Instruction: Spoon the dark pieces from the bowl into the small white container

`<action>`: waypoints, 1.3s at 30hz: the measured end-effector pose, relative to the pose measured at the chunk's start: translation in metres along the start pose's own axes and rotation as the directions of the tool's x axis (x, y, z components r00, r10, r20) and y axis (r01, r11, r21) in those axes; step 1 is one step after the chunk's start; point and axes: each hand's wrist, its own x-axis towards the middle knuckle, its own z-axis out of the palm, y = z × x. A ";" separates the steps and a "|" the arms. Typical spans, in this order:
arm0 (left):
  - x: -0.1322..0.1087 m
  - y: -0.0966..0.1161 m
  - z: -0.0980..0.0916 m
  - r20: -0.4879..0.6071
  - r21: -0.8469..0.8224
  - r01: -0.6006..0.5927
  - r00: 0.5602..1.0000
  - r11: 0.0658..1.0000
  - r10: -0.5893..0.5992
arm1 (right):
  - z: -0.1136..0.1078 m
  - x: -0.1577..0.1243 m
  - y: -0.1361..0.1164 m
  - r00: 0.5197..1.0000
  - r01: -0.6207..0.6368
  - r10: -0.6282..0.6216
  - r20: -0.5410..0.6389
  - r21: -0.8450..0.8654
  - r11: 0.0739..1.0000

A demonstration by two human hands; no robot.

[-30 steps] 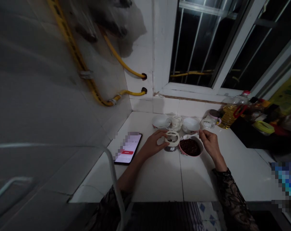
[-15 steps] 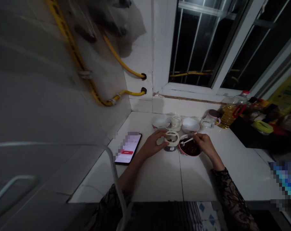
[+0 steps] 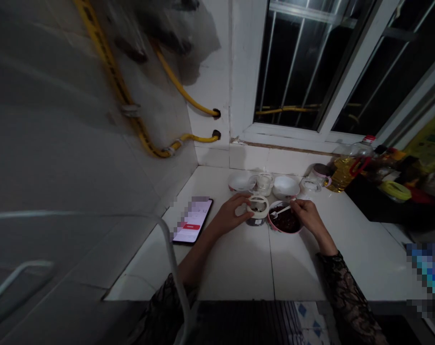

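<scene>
The white tiled worktop (image 3: 235, 268) is crossed at its near edge by two forearms dressed in black lace sleeves (image 3: 349, 292). A black-edged phone with a lit screen (image 3: 194, 220) is laid flat beside the left forearm, its long axis slanted, with the far end leaning right.

A small clear jar with a white ring-shaped top (image 3: 258, 215) is held upright by the left hand (image 3: 230, 214), whose fingers are curled about the white top. Just right of the jar, a round bowl with a pink rim (image 3: 286, 233) is filled with a dark reddish-brown food. Above it a small white plastic spoon (image 3: 282, 211) is pinched by its handle end in the closed fingers of the right hand (image 3: 308, 215). The spoon's long axis is slanted across the bowl: its head is pointed left and slightly nearer, its handle right and slightly farther. Whether the food is touched by the head cannot be told.

Behind these, a clear jar with white contents (image 3: 264, 184) is set between a shallow white bowl (image 3: 241, 182) and a deeper white bowl (image 3: 285, 187). Farther right, a clear bottle of yellow oil with a red cap (image 3: 343, 172) is placed beside a black box (image 3: 370, 199).
</scene>
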 end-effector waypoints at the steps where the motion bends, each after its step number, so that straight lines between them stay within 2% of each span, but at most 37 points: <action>1: 0.000 0.000 0.000 -0.001 0.000 -0.002 1.000 1.000 0.002 | 0.000 0.000 0.000 1.000 -0.002 0.002 -0.001 0.005 1.000; 11: -0.001 0.000 0.000 0.000 0.012 0.006 1.000 1.000 -0.006 | -0.004 0.001 -0.003 0.999 -0.046 0.044 0.029 0.083 0.995; 19: 0.000 0.002 -0.001 0.008 0.011 0.004 1.000 1.000 -0.004 | -0.011 0.007 0.008 0.991 -0.137 0.132 0.037 0.198 0.971; 31: 0.000 0.000 0.000 -0.005 0.021 -0.008 1.000 1.000 0.008 | -0.011 0.013 0.018 0.986 -0.167 0.163 0.035 0.235 0.958; 36: 0.000 0.001 0.000 -0.002 0.015 -0.010 1.000 1.000 0.010 | -0.007 0.011 0.008 0.978 -0.204 0.209 0.017 0.309 0.929; 39: 0.000 0.001 0.000 -0.004 0.012 -0.003 1.000 1.000 0.003 | 0.002 0.007 -0.005 0.988 -0.114 0.140 -0.059 0.328 0.938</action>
